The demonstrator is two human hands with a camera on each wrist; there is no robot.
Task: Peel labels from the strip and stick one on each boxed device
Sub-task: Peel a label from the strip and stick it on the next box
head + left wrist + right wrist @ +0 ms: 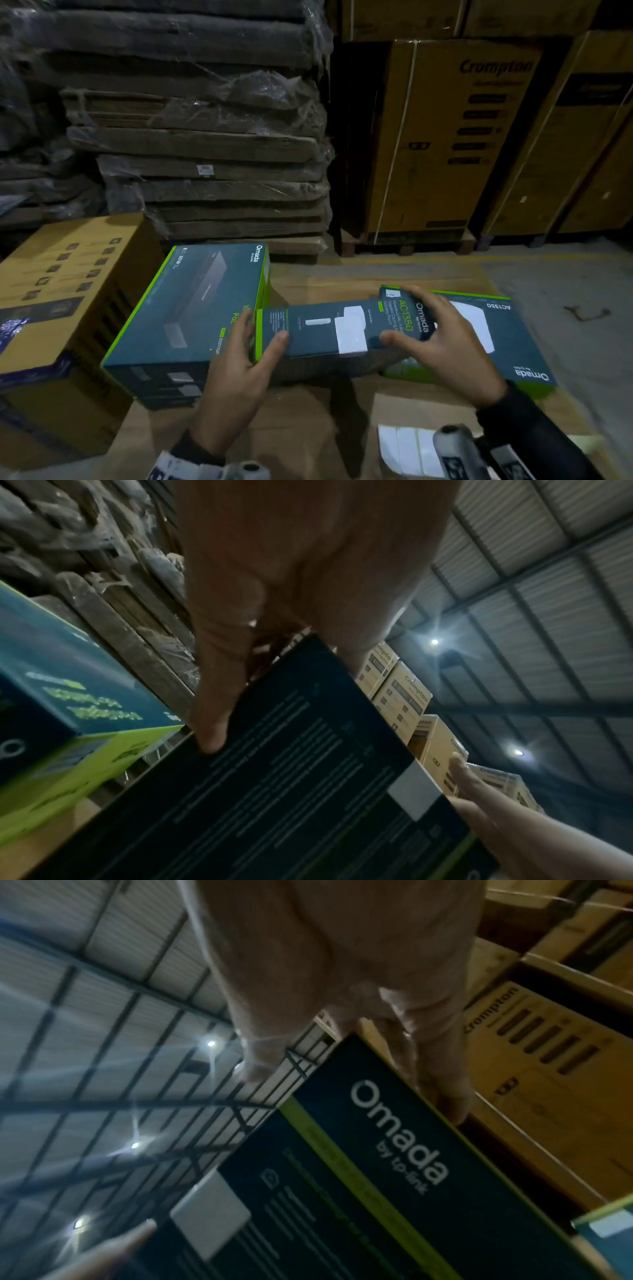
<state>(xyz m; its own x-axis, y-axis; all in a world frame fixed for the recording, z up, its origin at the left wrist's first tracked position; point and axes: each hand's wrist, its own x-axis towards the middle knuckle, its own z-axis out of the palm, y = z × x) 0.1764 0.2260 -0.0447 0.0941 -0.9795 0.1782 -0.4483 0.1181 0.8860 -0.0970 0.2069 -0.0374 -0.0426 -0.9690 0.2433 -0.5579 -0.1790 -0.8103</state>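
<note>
Teal cardboard with lime-green edging makes up the long, narrow Omada AC1350 device box (pixel 337 330) that both hands hold up between them, off the brown cardboard work surface (pixel 308 428). The left hand (pixel 239 370) clasps the box's left end, thumb lying along the near face and fingers (pixel 241 330) wrapped over the far side; the left wrist view shows one fingertip (pixel 210 739) pressed flat on the dark printed panel. The right hand (pixel 442 346) clasps the opposite end, thumb reaching leftward across the front, fingers (pixel 445 1085) curled over the top edge above the Omada logo. Both forearms come in from below, the right in a dark sleeve (pixel 534 435). A white rectangular label (pixel 351 334) sits on the held box between the two grips, nearer the right thumb and wrapping over the lower edge. Beneath the right hand lies a flat teal AC1350 box (pixel 507 342), and just left of the left hand stands a larger teal Omada switch box (pixel 191 305), touching or nearly touching its knuckles; the angle leaves this unclear. Below the right wrist, on the cardboard, rests the white label strip (pixel 407 448). Beyond the hands rise plastic-wrapped flat cartons (pixel 205 144) and brown Crompton cartons (pixel 455 137)
</note>
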